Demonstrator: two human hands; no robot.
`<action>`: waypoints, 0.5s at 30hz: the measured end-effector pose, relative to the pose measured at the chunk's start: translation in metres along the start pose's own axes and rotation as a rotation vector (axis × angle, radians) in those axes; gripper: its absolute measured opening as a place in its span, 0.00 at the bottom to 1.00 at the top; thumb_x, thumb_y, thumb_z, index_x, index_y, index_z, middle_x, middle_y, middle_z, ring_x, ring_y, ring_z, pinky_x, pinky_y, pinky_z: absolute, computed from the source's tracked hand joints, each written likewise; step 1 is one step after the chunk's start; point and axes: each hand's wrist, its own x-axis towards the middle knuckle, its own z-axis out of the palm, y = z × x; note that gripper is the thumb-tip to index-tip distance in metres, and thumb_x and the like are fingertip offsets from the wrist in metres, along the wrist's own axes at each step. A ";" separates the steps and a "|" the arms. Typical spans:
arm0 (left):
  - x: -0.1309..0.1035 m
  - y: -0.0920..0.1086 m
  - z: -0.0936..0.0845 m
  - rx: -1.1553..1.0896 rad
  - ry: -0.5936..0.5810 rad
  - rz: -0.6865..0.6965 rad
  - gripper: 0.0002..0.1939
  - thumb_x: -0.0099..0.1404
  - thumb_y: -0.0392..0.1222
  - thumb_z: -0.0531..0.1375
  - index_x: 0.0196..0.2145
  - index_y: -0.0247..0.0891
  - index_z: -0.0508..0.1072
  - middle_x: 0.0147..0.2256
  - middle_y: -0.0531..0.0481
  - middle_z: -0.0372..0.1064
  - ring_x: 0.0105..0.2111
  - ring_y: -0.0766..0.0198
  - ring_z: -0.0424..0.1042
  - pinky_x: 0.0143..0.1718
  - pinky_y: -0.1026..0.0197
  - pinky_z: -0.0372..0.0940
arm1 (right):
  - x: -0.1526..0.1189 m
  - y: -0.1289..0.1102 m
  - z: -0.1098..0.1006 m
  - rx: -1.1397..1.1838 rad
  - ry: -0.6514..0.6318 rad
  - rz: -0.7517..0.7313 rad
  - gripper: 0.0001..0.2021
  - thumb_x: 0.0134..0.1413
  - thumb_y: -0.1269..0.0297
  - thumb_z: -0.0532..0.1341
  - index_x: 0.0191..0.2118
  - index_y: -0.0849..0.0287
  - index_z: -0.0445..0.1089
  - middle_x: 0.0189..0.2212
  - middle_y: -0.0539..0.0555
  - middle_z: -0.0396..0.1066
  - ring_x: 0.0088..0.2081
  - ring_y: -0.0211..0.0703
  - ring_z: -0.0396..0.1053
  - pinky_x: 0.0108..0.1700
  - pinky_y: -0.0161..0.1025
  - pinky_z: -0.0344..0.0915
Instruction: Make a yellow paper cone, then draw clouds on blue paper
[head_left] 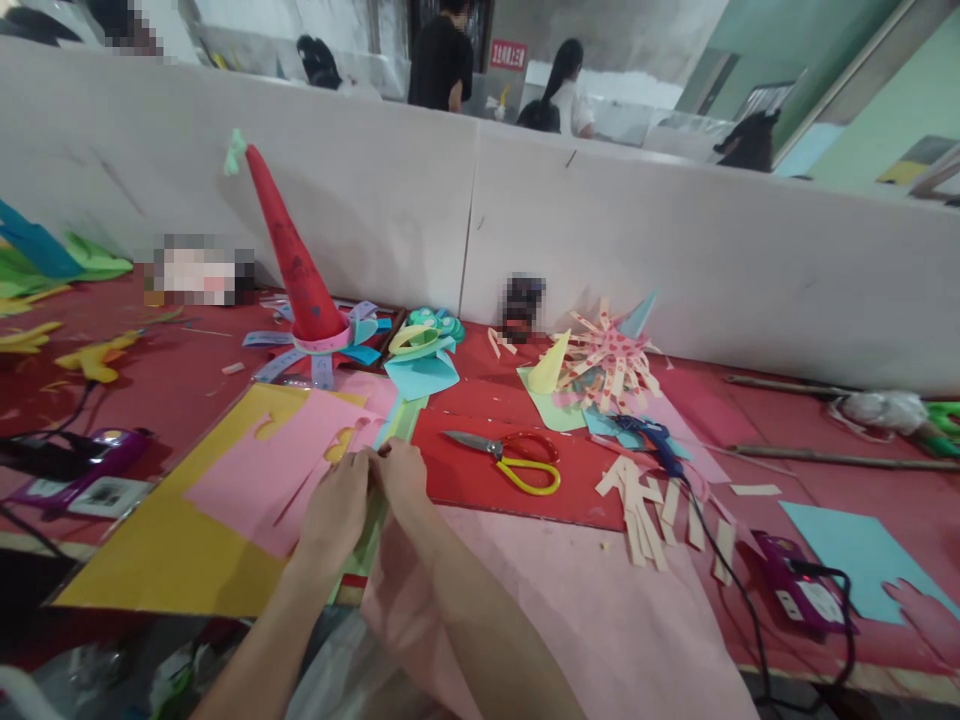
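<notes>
My left hand (346, 492) and my right hand (403, 476) meet over the table, fingertips pinched close together. Whatever they pinch is hidden by the fingers. Beneath them runs a strip of pale green paper (405, 420). Pink paper (255, 475) with cut-outs lies left of my left hand, on top of a yellow sheet (172, 545). Just right of my right hand, scissors (517, 462) with red and yellow handles rest on a red board (457, 485). A large pink sheet (555, 600) spreads under my right forearm.
A red paper cone (296, 250) leans at the back left, near a grey partition (637, 240). On the right are a blue glue gun (660, 445) with its cord, loose cream strips (637, 515), a purple box (802, 585) and a light-blue sheet (862, 555). People are beyond the partition.
</notes>
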 end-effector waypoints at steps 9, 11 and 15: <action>0.000 -0.006 0.019 -0.112 0.076 0.037 0.16 0.63 0.34 0.42 0.43 0.31 0.65 0.41 0.40 0.68 0.42 0.56 0.67 0.44 0.56 0.59 | 0.006 0.007 0.004 -0.010 0.012 -0.002 0.09 0.49 0.62 0.57 0.27 0.60 0.71 0.27 0.55 0.73 0.29 0.40 0.70 0.30 0.33 0.61; -0.001 -0.004 0.020 -0.135 0.086 0.036 0.17 0.63 0.33 0.43 0.46 0.30 0.64 0.45 0.39 0.67 0.46 0.56 0.65 0.47 0.56 0.57 | 0.005 0.007 0.003 -0.015 0.018 -0.003 0.09 0.50 0.63 0.56 0.26 0.61 0.71 0.26 0.56 0.73 0.29 0.40 0.69 0.30 0.33 0.61; -0.001 -0.003 0.025 -0.118 0.089 0.030 0.20 0.62 0.32 0.43 0.51 0.28 0.61 0.51 0.39 0.62 0.51 0.57 0.61 0.52 0.55 0.53 | 0.003 0.005 0.001 -0.049 0.017 -0.029 0.10 0.52 0.64 0.54 0.27 0.62 0.71 0.27 0.58 0.73 0.30 0.42 0.70 0.30 0.34 0.62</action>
